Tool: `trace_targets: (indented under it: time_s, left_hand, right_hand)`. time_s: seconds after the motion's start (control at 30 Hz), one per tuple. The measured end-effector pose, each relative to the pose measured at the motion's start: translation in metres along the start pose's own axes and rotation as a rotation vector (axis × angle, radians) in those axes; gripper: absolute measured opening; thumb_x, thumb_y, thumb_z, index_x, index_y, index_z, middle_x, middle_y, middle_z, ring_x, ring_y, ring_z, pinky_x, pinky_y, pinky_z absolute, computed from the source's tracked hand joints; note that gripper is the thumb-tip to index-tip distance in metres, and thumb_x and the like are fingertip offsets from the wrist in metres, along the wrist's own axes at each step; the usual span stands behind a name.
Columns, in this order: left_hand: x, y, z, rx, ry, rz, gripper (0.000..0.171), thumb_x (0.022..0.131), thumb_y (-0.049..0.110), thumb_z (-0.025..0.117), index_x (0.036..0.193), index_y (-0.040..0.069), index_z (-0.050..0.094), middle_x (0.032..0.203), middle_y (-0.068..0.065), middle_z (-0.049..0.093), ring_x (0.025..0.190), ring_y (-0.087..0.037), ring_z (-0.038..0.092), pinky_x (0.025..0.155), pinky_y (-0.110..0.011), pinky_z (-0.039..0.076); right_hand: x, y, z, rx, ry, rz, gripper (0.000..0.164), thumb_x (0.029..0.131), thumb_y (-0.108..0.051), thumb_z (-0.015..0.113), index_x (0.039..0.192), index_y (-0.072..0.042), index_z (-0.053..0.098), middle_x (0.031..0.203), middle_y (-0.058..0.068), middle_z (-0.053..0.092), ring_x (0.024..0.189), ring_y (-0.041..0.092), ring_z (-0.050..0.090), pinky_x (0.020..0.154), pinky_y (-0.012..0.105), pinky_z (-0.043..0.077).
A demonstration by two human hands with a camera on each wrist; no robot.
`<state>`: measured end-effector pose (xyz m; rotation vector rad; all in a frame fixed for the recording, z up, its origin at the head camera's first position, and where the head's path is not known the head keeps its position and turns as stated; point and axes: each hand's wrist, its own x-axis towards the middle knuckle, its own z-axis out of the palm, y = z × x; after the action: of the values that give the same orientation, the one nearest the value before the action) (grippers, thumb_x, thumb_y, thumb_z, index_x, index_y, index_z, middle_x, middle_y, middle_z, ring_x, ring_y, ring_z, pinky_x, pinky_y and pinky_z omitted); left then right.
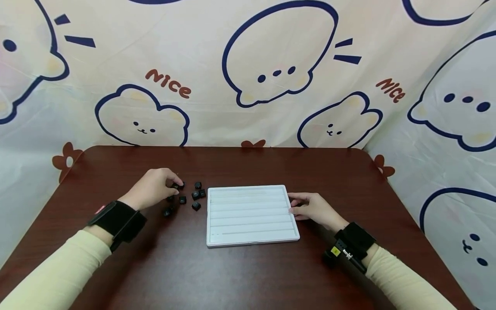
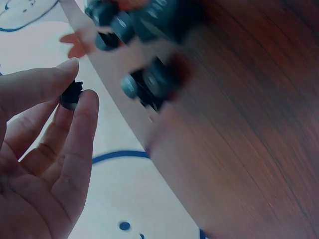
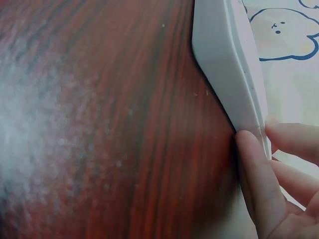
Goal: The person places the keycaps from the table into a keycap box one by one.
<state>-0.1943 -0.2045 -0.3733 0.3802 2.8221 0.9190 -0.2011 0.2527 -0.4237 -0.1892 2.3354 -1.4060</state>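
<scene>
My left hand (image 1: 154, 186) pinches a small black keycap (image 2: 71, 95) between thumb and fingertips, seen close in the left wrist view. Around and below that hand lie several more black keycaps (image 1: 195, 195), blurred in the left wrist view, where pale marks show on a few. To their right, a flat white board (image 1: 252, 215) with horizontal ridges lies on the table. My right hand (image 1: 313, 209) grips the board's right edge; in the right wrist view the thumb (image 3: 254, 159) is against its side wall and a finger touches its upper rim. Its other fingers are partly hidden.
A dark brown wooden table (image 1: 174, 275) carries everything. Behind it and at the sides hangs a pale curtain (image 1: 209, 116) with cartoon drawings. Each wrist wears a black strap (image 1: 118, 221) with a device.
</scene>
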Motion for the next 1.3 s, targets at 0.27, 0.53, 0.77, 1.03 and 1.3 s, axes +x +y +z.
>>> trace_targets:
  time_s: [0.27, 0.53, 0.77, 1.03, 1.3]
  left_hand:
    - [0.010, 0.018, 0.013, -0.027, -0.006, 0.046, 0.016, 0.092, 0.001, 0.074, 0.107, 0.001, 0.078, 0.107, -0.011, 0.069, 0.091, -0.026, 0.060, 0.078, -0.040, 0.055]
    - [0.021, 0.032, 0.024, -0.038, -0.011, 0.077, 0.018, 0.092, 0.000, 0.073, 0.109, 0.001, 0.078, 0.111, -0.012, 0.070, 0.101, -0.030, 0.062, 0.090, -0.047, 0.054]
    - [0.028, 0.041, 0.035, -0.101, -0.010, 0.109, 0.018, 0.091, -0.001, 0.074, 0.109, 0.003, 0.077, 0.110, -0.010, 0.069, 0.097, -0.026, 0.061, 0.087, -0.043, 0.053]
    - [0.037, 0.050, 0.043, -0.150, -0.031, 0.077, 0.018, 0.091, 0.000, 0.074, 0.108, 0.005, 0.078, 0.116, -0.012, 0.069, 0.103, -0.027, 0.061, 0.090, -0.044, 0.053]
    - [0.044, 0.055, 0.052, -0.185, -0.022, 0.054, 0.017, 0.089, 0.005, 0.079, 0.106, 0.005, 0.079, 0.112, -0.010, 0.068, 0.098, -0.027, 0.057, 0.086, -0.041, 0.051]
  right_hand:
    - [0.000, 0.000, 0.000, -0.007, 0.000, 0.000, 0.058, 0.094, 0.000, 0.072, 0.147, 0.009, 0.048, 0.109, 0.018, 0.061, 0.089, 0.023, 0.066, 0.077, 0.036, 0.060]
    - [0.002, 0.002, 0.000, -0.004, 0.009, 0.011, 0.058, 0.094, 0.000, 0.072, 0.147, 0.008, 0.049, 0.108, 0.018, 0.062, 0.088, 0.021, 0.066, 0.078, 0.035, 0.060]
    - [0.002, 0.002, -0.001, 0.003, 0.007, 0.010, 0.058, 0.094, -0.001, 0.072, 0.147, 0.008, 0.049, 0.109, 0.019, 0.062, 0.089, 0.022, 0.066, 0.078, 0.036, 0.060]
    - [0.002, 0.002, 0.000, 0.013, 0.006, 0.010, 0.059, 0.094, -0.001, 0.072, 0.147, 0.008, 0.048, 0.109, 0.018, 0.062, 0.089, 0.021, 0.067, 0.078, 0.036, 0.060]
    - [0.001, 0.001, 0.001, 0.015, 0.014, 0.018, 0.058, 0.094, 0.001, 0.072, 0.146, 0.009, 0.049, 0.108, 0.018, 0.062, 0.088, 0.020, 0.066, 0.079, 0.036, 0.060]
